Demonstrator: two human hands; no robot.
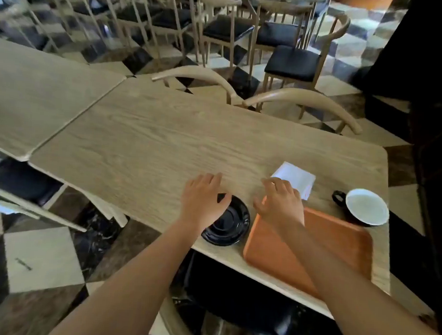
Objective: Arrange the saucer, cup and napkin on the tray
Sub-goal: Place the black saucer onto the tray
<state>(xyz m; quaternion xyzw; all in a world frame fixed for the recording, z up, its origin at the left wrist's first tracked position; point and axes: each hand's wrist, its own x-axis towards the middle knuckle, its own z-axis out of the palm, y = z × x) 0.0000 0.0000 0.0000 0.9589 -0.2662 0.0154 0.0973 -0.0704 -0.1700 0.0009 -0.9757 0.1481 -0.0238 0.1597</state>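
Forearms, bare, enter from the near edge and reach over the table [166, 129], the largest thing in view; wooden chairs [293, 61] stand beyond it on a chequered floor.

Tray [338, 248]: orange, bare, lying under the right wrist and extending from there toward the body. Nothing rests on it yet, so by judgement the task is at its first step.

Saucer [227, 226]: black, on the table just left of the tray, partly beneath the left hand [204, 202]. That hand's fingers [209, 180] are spread and loosely curved, stretching past the far rim; the thumb lies over the dish. Whether any finger touches it cannot be told.

Cup [367, 206]: dark outside, white inside, upright on the table, well to the right of the right hand [281, 204], handle turned toward that hand.

Napkin [295, 178]: white, folded, flat on the table just beyond the right fingertips [272, 182], which are parted and hold nothing; contact with its near corner is uncertain.

Advice for the step in hand, apparently taking up the saucer: pinch the rim between thumb and fingers, lift it level, and set it flat inside the tray, leaving room beside it for the napkin. The glossy glaze may slip, so the grip should close fully before lifting.
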